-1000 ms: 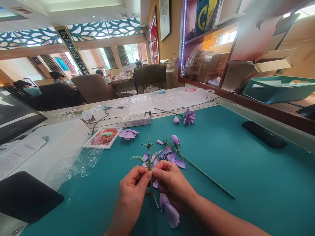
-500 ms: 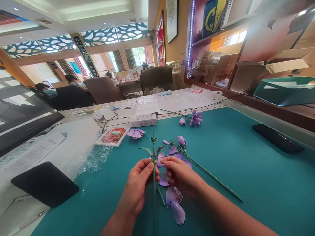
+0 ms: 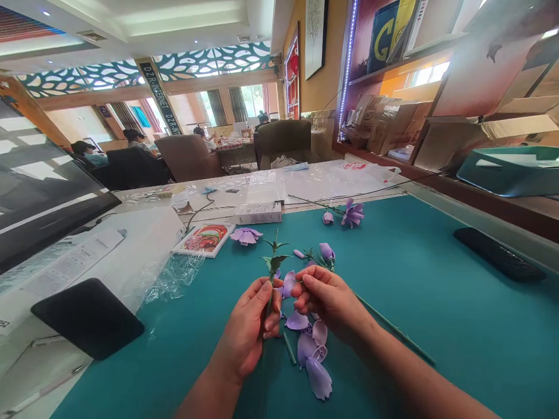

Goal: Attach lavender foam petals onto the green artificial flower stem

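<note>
1 hand (image 3: 247, 329) grips a stem (image 3: 271, 278); banner (image 3: 159, 98) reads DZR-INTERNET.

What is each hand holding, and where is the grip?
The left hand grips a green artificial flower stem low down, below its leaves. The right hand is pinched closed, but whether it holds anything cannot be told.

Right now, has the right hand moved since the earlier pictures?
Yes: judged against the loose purple flower, the right hand has moved up the view, away from the wearer.
</note>
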Tool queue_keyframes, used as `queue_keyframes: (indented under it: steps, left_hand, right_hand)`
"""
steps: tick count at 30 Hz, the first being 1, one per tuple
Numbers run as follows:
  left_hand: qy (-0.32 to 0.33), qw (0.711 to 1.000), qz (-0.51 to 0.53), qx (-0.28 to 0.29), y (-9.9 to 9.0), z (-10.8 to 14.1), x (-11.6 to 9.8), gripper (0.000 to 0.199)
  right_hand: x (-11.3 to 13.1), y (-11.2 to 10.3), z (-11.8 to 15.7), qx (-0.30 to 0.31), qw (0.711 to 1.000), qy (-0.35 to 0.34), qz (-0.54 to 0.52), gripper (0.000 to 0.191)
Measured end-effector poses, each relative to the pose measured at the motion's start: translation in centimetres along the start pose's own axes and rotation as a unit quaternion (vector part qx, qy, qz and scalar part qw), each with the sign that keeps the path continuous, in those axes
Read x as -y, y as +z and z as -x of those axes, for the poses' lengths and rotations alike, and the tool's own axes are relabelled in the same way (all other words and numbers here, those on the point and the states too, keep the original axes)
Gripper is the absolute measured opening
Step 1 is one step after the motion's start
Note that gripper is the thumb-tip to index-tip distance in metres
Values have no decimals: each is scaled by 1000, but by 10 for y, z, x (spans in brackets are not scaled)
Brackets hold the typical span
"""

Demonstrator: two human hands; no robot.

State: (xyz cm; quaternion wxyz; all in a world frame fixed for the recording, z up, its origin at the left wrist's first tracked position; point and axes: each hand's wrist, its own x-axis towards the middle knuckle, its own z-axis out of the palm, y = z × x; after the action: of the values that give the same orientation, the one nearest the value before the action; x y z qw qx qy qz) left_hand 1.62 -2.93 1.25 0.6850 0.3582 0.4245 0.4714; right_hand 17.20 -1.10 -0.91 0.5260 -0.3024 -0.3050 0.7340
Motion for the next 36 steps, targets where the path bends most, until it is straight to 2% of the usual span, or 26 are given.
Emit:
queue_keyframes:
  steps: [6,12,17,25,32,36]
  left_hand:
    - [22,999,-25,0,4,1,1,33]
    - [40,998,-49,-3,2,0,5,31]
    - [58,997,-59,-5,1,0,5,32]
    - [47,998,-39,5,6,5,-1,33]
    - [44,999,-9,5,6,5,0,30]
    - [37,999,8,-5,5,4,4,32]
  right_hand:
    - [1,2,1,-2,1000,11,-1,37]
    - [2,3,4,29,999,34,0,35]
    - [3,3,7,38,999,29,4,34]
    - [6,6,10,33,999,-8,3,31]
    - [6,8,14,28,998,-34,55,26]
    - [7,8,15,14,986,-62,157,21]
